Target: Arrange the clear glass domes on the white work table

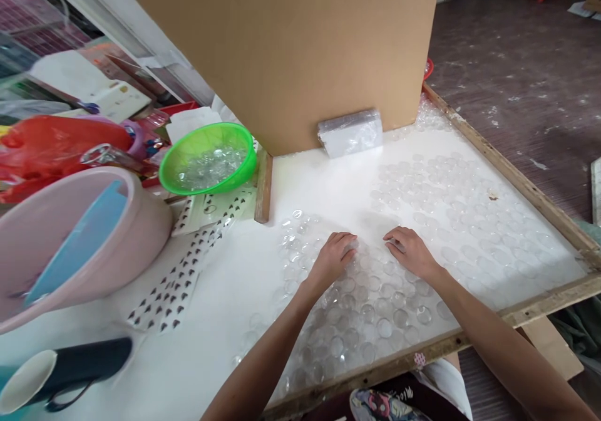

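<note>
My left hand (335, 253) is just above the white tabletop, its thumb and fingers curled around the edge of a clear round disc (353, 244). Facing it from the right, my right hand (411, 250) has its fingers bent towards the thumb, with a small clear piece seeming to lie between the tips. Many clear round discs (384, 327) are spread in a single layer beneath and in front of both hands. Another spread of clear discs (441, 186) covers the right side of the table.
A wooden rim (516, 180) edges the table. A large cardboard sheet (300, 51) stands at the back, with a plastic-wrapped white block (352, 134) against it. To the left are a green bowl (244, 170) of clear pieces, a pink basin (141, 233) and a dark mug (94, 361) on its side.
</note>
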### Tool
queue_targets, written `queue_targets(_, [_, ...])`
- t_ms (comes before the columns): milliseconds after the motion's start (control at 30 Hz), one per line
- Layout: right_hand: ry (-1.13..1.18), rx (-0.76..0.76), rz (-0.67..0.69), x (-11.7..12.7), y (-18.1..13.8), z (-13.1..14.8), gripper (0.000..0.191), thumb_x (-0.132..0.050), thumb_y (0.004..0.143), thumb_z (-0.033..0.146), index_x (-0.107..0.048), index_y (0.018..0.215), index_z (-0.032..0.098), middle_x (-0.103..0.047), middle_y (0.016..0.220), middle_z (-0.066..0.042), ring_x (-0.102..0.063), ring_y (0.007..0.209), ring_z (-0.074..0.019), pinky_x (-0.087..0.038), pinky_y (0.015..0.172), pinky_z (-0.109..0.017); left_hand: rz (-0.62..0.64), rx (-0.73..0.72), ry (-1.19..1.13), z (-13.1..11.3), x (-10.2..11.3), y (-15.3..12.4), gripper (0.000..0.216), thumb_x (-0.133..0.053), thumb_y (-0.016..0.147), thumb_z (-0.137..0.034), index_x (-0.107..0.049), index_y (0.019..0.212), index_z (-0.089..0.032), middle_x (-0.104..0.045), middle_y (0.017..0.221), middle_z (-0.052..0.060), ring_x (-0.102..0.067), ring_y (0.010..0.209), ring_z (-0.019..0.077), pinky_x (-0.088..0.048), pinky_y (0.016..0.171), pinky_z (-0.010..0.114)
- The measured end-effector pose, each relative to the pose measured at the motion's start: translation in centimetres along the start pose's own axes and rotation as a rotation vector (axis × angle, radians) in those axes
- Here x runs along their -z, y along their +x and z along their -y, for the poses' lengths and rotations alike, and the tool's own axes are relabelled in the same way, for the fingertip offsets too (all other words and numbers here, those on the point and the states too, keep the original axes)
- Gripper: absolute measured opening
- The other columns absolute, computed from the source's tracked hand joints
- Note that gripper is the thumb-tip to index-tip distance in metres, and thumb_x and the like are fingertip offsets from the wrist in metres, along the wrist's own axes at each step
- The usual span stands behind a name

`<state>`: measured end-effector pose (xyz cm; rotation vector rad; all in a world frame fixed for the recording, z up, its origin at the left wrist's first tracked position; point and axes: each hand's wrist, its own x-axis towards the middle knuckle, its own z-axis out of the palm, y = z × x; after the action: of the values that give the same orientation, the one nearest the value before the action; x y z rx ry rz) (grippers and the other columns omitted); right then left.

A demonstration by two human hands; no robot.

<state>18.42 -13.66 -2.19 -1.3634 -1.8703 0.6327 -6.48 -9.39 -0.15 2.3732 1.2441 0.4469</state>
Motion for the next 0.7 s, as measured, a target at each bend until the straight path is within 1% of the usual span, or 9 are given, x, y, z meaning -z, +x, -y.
queue_targets(167, [-0.014, -0.018, 0.003, -0.3, -0.1, -0.4, 0.015, -0.048, 0.095, 0.025, -0.063, 0.097, 0.022, -0.068, 0.094, -0.005, -0.06, 0.074, -0.02, -0.051, 0.08, -0.041, 0.001, 0.009, -0.021, -0.2, 0.2, 0.0, 0.032, -0.055, 0.091, -0.018, -0.063, 0.122, -0.023, -0.067, 0.121, 0.007, -0.059, 0.116, 0.0245, -0.052, 0.099, 0.042])
queue_targets(333, [-0.009, -0.025, 0.015, -0.3, -0.5, -0.4, 0.023, -0.044, 0.097, 0.036, -0.064, 0.097, 0.024, -0.069, 0.091, -0.006, -0.062, 0.073, -0.0222, -0.052, 0.073, -0.04, 0.043, 0.027, -0.05, -0.5, 0.7, -0.2, 0.032, -0.052, 0.095, -0.02, -0.062, 0.124, -0.022, -0.068, 0.123, 0.008, -0.058, 0.119, 0.0249, -0.05, 0.102, 0.042])
queue_targets(533, [-0.015, -0.049, 0.003, -0.3, -0.8, -0.6, 0.036, -0.041, 0.097, 0.053, -0.065, 0.094, 0.026, -0.07, 0.087, -0.007, -0.063, 0.072, -0.0241, -0.054, 0.069, -0.041, 0.063, 0.044, -0.082, -1.2, 1.1, -0.3, 0.03, -0.046, 0.098, -0.02, -0.063, 0.123, -0.021, -0.069, 0.124, 0.008, -0.06, 0.118, 0.0234, -0.049, 0.102, 0.038])
queue_targets(700, [-0.004, -0.049, 0.005, -0.2, -0.8, -0.8, 0.04, -0.042, 0.095, 0.058, -0.066, 0.093, 0.026, -0.07, 0.087, -0.006, -0.064, 0.072, -0.023, -0.054, 0.067, -0.038, 0.098, 0.06, -0.097, -2.1, 1.4, -0.4, 0.031, -0.041, 0.1, -0.02, -0.065, 0.12, -0.017, -0.072, 0.119, 0.009, -0.062, 0.114, 0.0226, -0.048, 0.101, 0.035])
